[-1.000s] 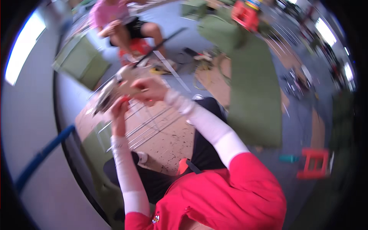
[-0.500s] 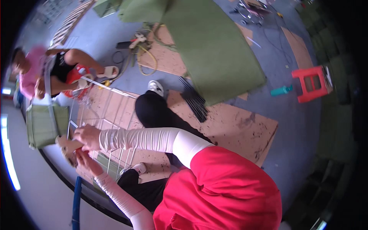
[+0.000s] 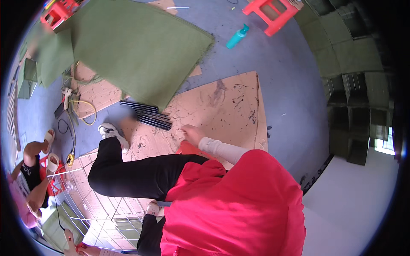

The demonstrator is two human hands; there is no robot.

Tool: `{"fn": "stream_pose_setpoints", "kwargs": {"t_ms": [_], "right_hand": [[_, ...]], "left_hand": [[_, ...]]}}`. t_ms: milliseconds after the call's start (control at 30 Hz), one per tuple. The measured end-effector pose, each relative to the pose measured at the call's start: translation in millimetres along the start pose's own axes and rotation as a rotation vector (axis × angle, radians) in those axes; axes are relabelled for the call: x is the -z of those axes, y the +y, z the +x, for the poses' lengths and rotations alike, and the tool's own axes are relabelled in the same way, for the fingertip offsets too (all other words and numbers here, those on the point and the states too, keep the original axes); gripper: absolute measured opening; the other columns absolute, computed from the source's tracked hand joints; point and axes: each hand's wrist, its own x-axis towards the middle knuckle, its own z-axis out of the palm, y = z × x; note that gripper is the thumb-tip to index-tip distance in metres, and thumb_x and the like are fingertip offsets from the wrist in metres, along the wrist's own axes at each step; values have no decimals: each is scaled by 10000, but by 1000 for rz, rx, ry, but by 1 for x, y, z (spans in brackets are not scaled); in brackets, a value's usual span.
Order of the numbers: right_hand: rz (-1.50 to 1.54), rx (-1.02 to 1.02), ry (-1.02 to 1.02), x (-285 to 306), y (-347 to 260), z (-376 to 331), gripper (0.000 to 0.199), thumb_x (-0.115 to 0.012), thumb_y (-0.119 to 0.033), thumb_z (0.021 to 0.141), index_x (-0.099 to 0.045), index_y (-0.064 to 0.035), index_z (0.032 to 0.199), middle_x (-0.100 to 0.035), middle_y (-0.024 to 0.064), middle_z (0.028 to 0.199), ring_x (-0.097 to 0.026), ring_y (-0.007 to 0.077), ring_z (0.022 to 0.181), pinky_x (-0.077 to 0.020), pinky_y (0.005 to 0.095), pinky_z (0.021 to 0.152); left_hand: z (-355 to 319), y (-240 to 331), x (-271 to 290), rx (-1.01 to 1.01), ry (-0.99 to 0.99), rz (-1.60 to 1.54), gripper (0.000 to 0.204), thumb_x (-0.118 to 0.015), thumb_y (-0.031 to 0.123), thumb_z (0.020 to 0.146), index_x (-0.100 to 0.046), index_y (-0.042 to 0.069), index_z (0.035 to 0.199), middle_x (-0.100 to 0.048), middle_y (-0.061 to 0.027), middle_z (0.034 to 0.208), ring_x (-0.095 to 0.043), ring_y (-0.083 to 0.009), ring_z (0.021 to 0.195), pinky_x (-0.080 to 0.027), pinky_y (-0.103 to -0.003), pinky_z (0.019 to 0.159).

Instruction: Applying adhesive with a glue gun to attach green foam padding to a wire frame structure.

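Observation:
At the lower left edge my left hand is closed round a beige glue gun with a red trigger and a dark cord, partly cut off by the picture's edge. My right hand is above the cardboard, fingers loosely curled and apart, with nothing visible in it. It is just right of a bundle of black sticks and apart from them. Below this hand shows a red-orange plastic surface, partly hidden by my clothing. A white wire frame stands beside my legs.
Stained cardboard covers the floor under green sheets. A teal pump bottle and a red stool are at the far right. Another person sits at the left. Cables and a yellow hose lie nearby. Green boxes are stacked at right.
The view has turned right. My right hand has left the wire frame and glue gun and moved right, near the black sticks. My left hand still holds the glue gun.

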Motion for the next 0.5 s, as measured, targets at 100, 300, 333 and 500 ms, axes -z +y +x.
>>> {"fn": "stream_pose_setpoints", "kwargs": {"t_ms": [100, 300, 333, 500], "right_hand": [[-23, -299, 69, 12, 30, -45, 168, -550, -94, 799, -585, -45, 956, -626, 160, 871, -604, 357, 813, -491, 412, 723], [-80, -463, -178, -33, 81, -92, 147, -563, -150, 781, -610, -47, 875, -623, 195, 830, -604, 369, 784, -488, 422, 701], [-94, -482, -226, -39, 91, -98, 154, -573, -163, 772, -615, -54, 873, -627, 191, 828, -611, 357, 784, -491, 414, 707], [5, -546, -119, -46, 103, -63, 131, -590, -191, 761, -648, -75, 783, -646, 168, 793, -643, 302, 746, -508, 399, 671]], "left_hand": [[3, 2, 0, -19, -22, -6, 296, -479, 277, 941, -573, 2, 992, -569, -116, 888, -508, -176, 797, -435, -333, 748], [9, -2, 48, -42, 102, -54, 292, -478, 276, 941, -571, 3, 985, -566, -114, 882, -506, -176, 793, -434, -333, 746], [7, -5, 60, -41, 139, -68, 292, -478, 276, 941, -571, 3, 984, -566, -113, 881, -505, -176, 792, -434, -333, 746], [-1, -22, 112, -43, 317, -157, 289, -477, 275, 941, -569, 4, 979, -563, -112, 877, -504, -177, 789, -433, -334, 744]]}}
